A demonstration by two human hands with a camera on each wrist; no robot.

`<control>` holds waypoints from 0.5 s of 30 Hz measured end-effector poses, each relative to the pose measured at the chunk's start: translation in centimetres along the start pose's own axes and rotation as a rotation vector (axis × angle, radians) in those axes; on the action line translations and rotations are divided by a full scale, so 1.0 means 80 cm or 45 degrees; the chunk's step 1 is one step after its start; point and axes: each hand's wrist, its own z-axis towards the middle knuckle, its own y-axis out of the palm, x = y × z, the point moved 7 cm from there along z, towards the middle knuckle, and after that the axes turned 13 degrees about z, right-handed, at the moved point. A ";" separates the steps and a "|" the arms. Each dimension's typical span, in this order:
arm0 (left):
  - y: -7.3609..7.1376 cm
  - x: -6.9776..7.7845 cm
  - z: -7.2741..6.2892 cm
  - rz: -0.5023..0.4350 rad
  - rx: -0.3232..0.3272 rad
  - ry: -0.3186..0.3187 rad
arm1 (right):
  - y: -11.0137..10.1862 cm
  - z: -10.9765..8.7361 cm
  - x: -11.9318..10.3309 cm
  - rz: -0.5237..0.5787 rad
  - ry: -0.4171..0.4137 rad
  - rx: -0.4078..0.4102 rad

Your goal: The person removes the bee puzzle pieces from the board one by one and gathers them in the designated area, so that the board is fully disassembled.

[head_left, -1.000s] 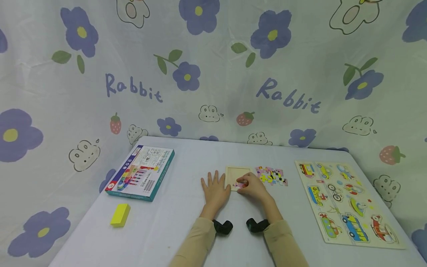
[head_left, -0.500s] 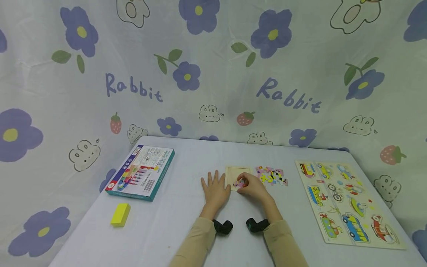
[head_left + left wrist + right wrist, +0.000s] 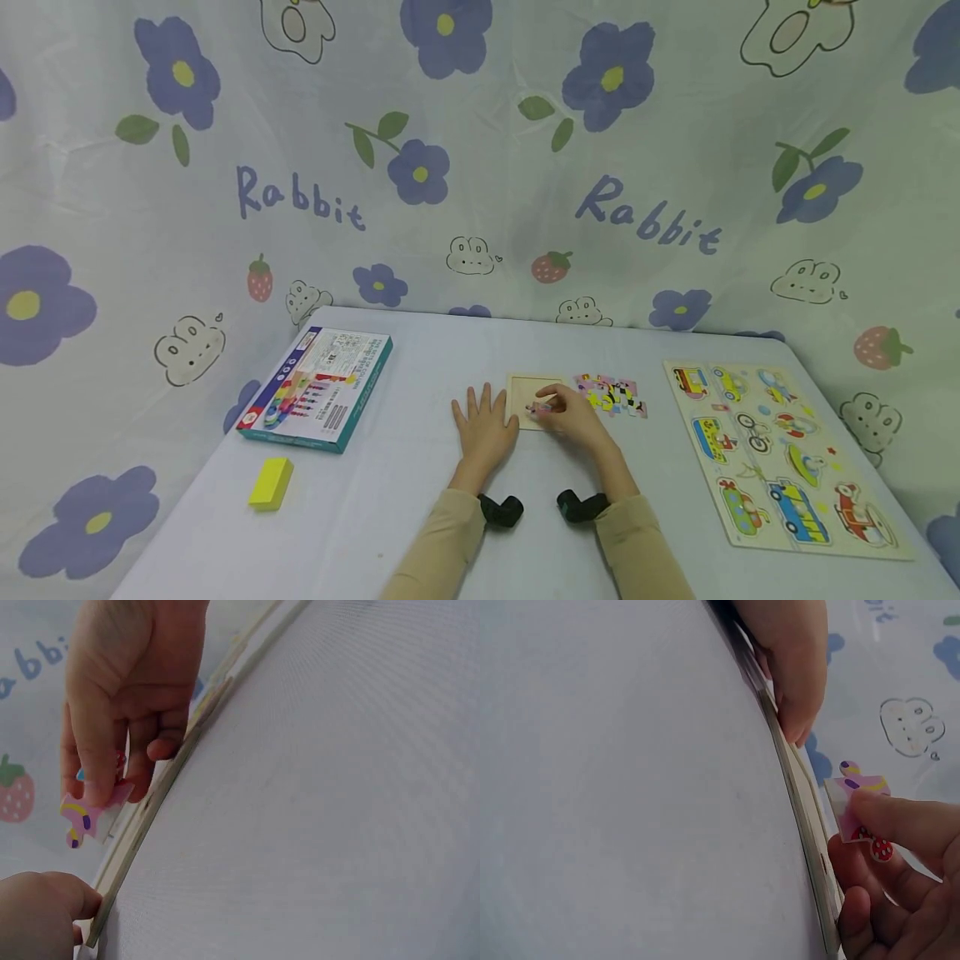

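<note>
My right hand [image 3: 576, 417] pinches a jigsaw puzzle piece [image 3: 853, 814] between thumb and fingers. The piece is pink with yellow and purple marks and a red, white-dotted knob. It is held tilted just above a shallow wooden puzzle tray [image 3: 528, 387], whose visible floor is bare wood. Flat on the table at the tray's left side lies my left hand [image 3: 482, 429], fingers spread straight. Its thumb [image 3: 79, 896] touches the tray's edge in the left wrist view. To the tray's right lie several colourful puzzle pieces [image 3: 611, 396], grouped closely together; the right hand partly hides the tray.
A large wooden board [image 3: 783, 458] with vehicle pictures lies on the right of the white table [image 3: 420, 500]. On the left are a flat toy box [image 3: 322, 387] and a yellow block [image 3: 271, 483]. A patterned curtain [image 3: 480, 150] hangs behind.
The right hand has lifted the puzzle piece from the tray's lower part and tilted it, shifting slightly up and to the right. The left hand has stayed put.
</note>
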 end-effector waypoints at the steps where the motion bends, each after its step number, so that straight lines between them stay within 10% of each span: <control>1: 0.000 0.000 0.000 -0.003 0.000 0.000 | -0.003 0.000 0.001 0.046 0.008 0.009; 15: -0.003 0.002 -0.001 0.001 0.035 0.013 | -0.082 -0.018 0.014 0.086 0.004 0.155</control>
